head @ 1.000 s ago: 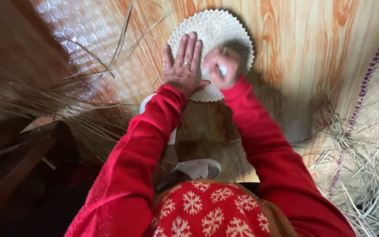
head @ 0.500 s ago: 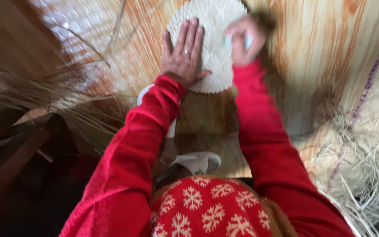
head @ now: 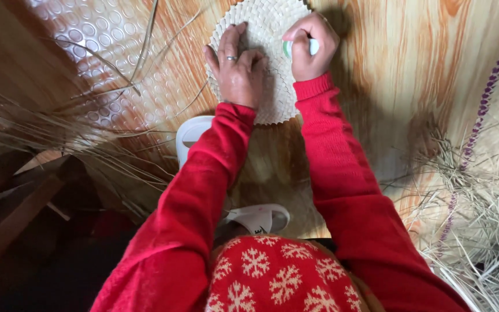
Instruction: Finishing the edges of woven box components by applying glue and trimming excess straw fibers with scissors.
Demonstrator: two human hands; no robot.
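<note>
Loose straw: a fan of dry pale strands (head: 59,144) lay across the left and upper left of the frame, over a patch of floor covering with a raised ring pattern (head: 105,34).
Sandals: one white sandal (head: 194,136) showed left of centre, partly under the left sleeve; a second white sandal (head: 258,218) sat lower, near the bottom centre.
Left hand: the left hand (head: 239,72) lay palm down at upper centre, its fingers (head: 230,43) stretched nearly straight and only slightly spread, pressing flat on the mat; a ring showed on one finger.
Woven mat: the round pale woven mat (head: 267,26) lay flat on the floor at the top centre of the frame, its scalloped rim showing below and between the two hands, its top edge cut off by the frame.
Right hand: the right hand (head: 312,49) sat at the mat's right edge, its fingers curled into a tight fist around a small white and green tool (head: 310,47); what kind of tool could not be told.
Sleeves: both arms wore red sleeves (head: 342,185) running up from the bottom of the frame.
Floor: wood-grain flooring (head: 399,63) filled the upper right.
Right edge: a tangle of straw ends (head: 486,231) and a purple woven band (head: 495,75) ran down the right side.
</note>
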